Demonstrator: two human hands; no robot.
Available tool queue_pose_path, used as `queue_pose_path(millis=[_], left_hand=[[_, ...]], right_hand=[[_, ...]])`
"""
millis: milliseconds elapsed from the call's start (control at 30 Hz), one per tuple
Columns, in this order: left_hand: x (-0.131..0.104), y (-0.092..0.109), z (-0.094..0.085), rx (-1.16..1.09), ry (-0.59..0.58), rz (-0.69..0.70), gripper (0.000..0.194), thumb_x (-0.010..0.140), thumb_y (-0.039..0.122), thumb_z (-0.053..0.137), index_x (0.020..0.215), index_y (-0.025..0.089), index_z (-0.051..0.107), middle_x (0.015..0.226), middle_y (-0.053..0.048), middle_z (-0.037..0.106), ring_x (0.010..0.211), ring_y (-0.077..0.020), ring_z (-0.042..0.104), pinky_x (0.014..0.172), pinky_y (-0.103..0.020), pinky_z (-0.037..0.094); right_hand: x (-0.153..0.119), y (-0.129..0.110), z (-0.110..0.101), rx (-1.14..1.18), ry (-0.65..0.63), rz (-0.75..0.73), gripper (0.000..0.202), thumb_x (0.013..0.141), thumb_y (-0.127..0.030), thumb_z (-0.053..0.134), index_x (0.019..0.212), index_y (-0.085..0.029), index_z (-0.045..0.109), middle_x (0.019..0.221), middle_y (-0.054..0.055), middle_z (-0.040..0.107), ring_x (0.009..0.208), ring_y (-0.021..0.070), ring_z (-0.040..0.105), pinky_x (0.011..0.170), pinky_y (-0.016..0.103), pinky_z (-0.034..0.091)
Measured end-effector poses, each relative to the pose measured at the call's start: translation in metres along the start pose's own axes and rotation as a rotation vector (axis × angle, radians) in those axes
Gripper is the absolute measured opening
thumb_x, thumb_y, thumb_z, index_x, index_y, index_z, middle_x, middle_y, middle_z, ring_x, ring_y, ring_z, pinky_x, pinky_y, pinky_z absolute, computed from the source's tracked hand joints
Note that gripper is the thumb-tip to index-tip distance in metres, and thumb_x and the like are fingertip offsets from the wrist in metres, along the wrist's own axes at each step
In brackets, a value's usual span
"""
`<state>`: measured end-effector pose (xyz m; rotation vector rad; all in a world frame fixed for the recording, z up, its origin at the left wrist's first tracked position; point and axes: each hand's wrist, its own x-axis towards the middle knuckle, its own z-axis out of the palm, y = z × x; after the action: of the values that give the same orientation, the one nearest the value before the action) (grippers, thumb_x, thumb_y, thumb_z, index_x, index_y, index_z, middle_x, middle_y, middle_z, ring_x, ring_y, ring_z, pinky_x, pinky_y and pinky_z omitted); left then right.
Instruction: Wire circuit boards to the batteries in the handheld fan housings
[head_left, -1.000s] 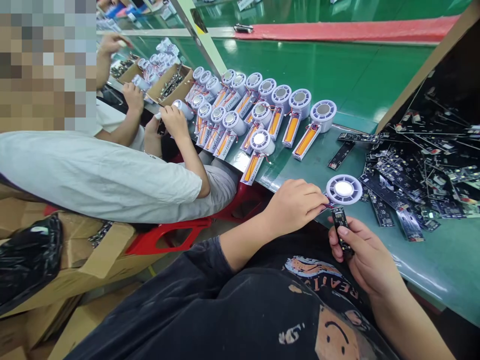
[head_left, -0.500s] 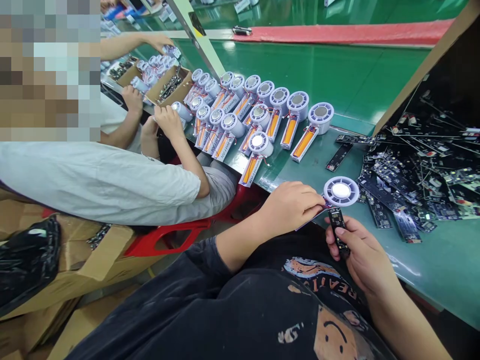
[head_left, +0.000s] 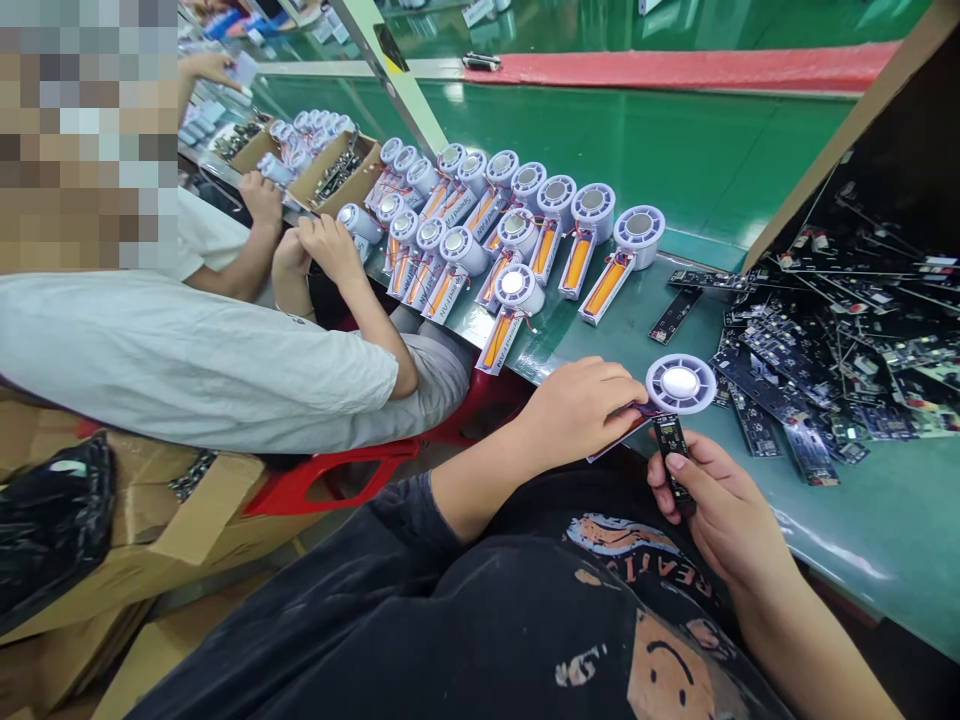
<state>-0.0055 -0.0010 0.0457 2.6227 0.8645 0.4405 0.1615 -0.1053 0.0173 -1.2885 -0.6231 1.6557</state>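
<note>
My left hand [head_left: 589,410] is closed on a white fan unit [head_left: 681,384], gripping it near its wires and handle. The round head of the unit sticks out to the right of my fingers, and much of its handle is hidden under my hand. My right hand [head_left: 716,495] pinches a narrow black circuit board [head_left: 675,462] between thumb and fingers. The board's upper end is right below the fan's head, close to the wires; whether they touch is unclear. Beyond my hands, several fan units [head_left: 592,230] with orange batteries stand in rows on the green table [head_left: 840,540].
A heap of black circuit boards [head_left: 795,370] lies at the right, by a large open carton [head_left: 832,140]. Two co-workers' hands and arms [head_left: 334,250] are at the left, beside small cardboard boxes [head_left: 367,175]. A red stool [head_left: 337,470] stands below them.
The view has shifted slightly. At the left, a co-worker's far hand has moved from the fan units toward the upper left. My hands keep nearly the same pose on the fan unit and board.
</note>
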Motion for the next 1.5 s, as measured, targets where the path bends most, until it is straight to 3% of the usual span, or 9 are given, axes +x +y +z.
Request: queue_pose_path(millis=[100,200,333,500,633,767,967,1267,1500], left_hand=[[0.0,0.001,0.0,-0.041,0.053,-0.047,0.015,0.095,0.023,0.058,0.107,0.017,0.065,0.109,-0.006,0.07,0.102,-0.0199,0.065,0.092,-0.035,0.053],[0.003,0.0,0.0,-0.086,0.12,-0.032,0.038,0.089,0.016,0.06,0.127,0.015,0.055,0.138,-0.013,0.06,0.129,-0.0229,0.057,0.11,-0.039,0.048],[0.014,-0.001,-0.002,-0.123,-0.036,0.124,0.065,0.088,0.004,0.048,0.148,0.023,0.037,0.16,-0.009,0.04,0.149,-0.021,0.038,0.124,-0.044,0.036],[0.028,0.0,-0.005,-0.205,-0.143,0.02,0.071,0.08,-0.001,0.048,0.147,0.024,0.04,0.154,-0.01,0.044,0.143,-0.026,0.044,0.121,-0.048,0.039],[0.034,-0.002,-0.001,-0.278,-0.113,-0.002,0.062,0.078,0.001,0.054,0.137,0.02,0.046,0.145,-0.013,0.046,0.137,-0.0274,0.048,0.118,-0.048,0.042],[0.034,-0.005,0.007,-0.321,-0.04,-0.042,0.055,0.079,0.009,0.064,0.13,0.019,0.046,0.137,-0.014,0.049,0.134,-0.0291,0.048,0.119,-0.05,0.041],[0.023,-0.001,0.02,-0.315,0.054,-0.107,0.058,0.084,0.015,0.063,0.138,0.023,0.042,0.143,-0.012,0.048,0.139,-0.0302,0.045,0.122,-0.054,0.036],[0.02,-0.006,0.022,-0.375,0.027,0.029,0.068,0.084,0.014,0.059,0.147,0.022,0.033,0.158,-0.014,0.042,0.15,-0.0288,0.036,0.125,-0.052,0.032],[0.026,-0.007,0.021,-0.414,0.072,-0.079,0.055,0.079,0.011,0.062,0.13,0.019,0.044,0.139,-0.014,0.055,0.133,-0.0282,0.052,0.117,-0.049,0.042]], right_hand=[[0.0,-0.001,0.0,-0.007,0.01,0.007,0.038,0.073,-0.054,0.075,0.079,-0.021,0.057,0.063,-0.003,0.058,0.046,0.0077,0.045,0.04,0.021,0.035],[0.0,-0.002,0.0,0.009,0.021,0.018,0.036,0.072,-0.051,0.075,0.079,-0.021,0.058,0.063,-0.003,0.059,0.046,0.0079,0.046,0.04,0.021,0.036],[-0.001,-0.002,0.0,0.034,0.022,0.016,0.033,0.073,-0.049,0.074,0.083,-0.021,0.059,0.064,-0.002,0.06,0.047,0.0087,0.049,0.041,0.021,0.038],[-0.003,0.002,-0.002,0.006,0.085,-0.029,0.038,0.075,-0.05,0.073,0.098,-0.023,0.059,0.071,-0.001,0.064,0.049,0.01,0.052,0.04,0.022,0.04],[-0.002,0.009,-0.007,-0.066,0.122,-0.08,0.04,0.077,-0.055,0.072,0.097,-0.023,0.059,0.078,0.001,0.067,0.052,0.0104,0.056,0.04,0.022,0.042],[0.001,0.012,-0.012,-0.116,0.139,-0.083,0.042,0.078,-0.056,0.074,0.098,-0.022,0.06,0.066,-0.002,0.061,0.051,0.0117,0.055,0.041,0.022,0.043],[0.001,0.008,-0.012,-0.082,0.179,-0.102,0.044,0.076,-0.059,0.075,0.094,-0.023,0.058,0.076,0.0,0.066,0.047,0.009,0.052,0.037,0.021,0.04],[0.0,0.002,-0.01,0.017,0.191,-0.101,0.047,0.068,-0.056,0.082,0.091,-0.024,0.057,0.074,-0.002,0.064,0.045,0.0087,0.051,0.034,0.021,0.039],[0.0,0.005,-0.013,-0.012,0.146,-0.129,0.046,0.072,-0.053,0.079,0.101,-0.025,0.057,0.077,-0.001,0.064,0.048,0.0104,0.054,0.036,0.022,0.04]])
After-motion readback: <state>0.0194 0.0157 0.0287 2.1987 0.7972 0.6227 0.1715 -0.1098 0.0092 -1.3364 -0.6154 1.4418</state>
